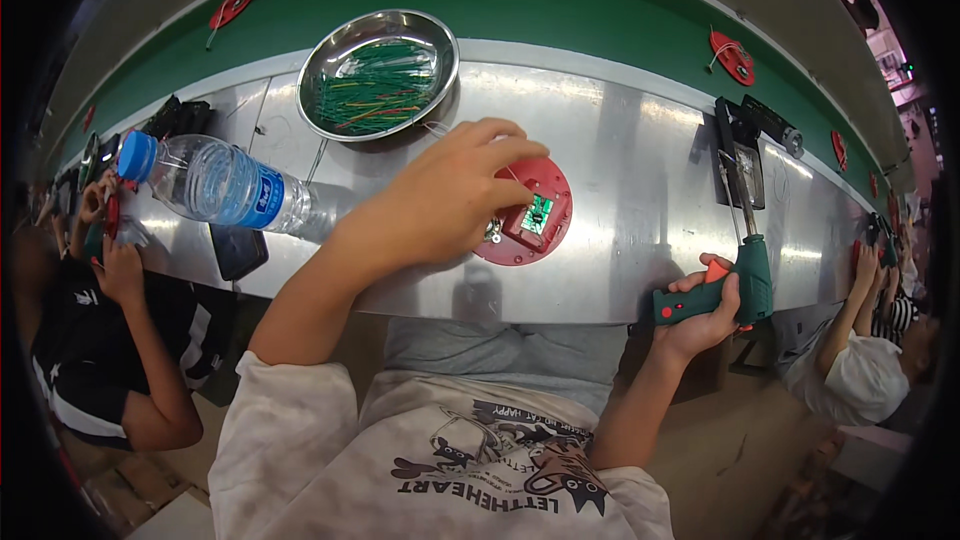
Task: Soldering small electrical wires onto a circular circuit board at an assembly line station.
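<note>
My left hand (460,190) reaches over a round red disc (557,195) on the metal bench. Its fingers are curled, the thumb tip beside a small green circuit board (537,214) that sits in a red block on the disc. What the fingers pinch, if anything, is too small and partly hidden. My right hand (712,310) is wrapped round the handle of a green soldering gun (755,280) with an orange trigger. The gun's long metal barrel points away from me, toward a black stand (750,180).
A steel bowl (450,90) of green and some red wires stands behind my left hand. To the left are a clear bottle (215,185) with a blue cap and a dark phone (238,252). Other people sit at both sides, and red discs (733,58) hang on the green back panel.
</note>
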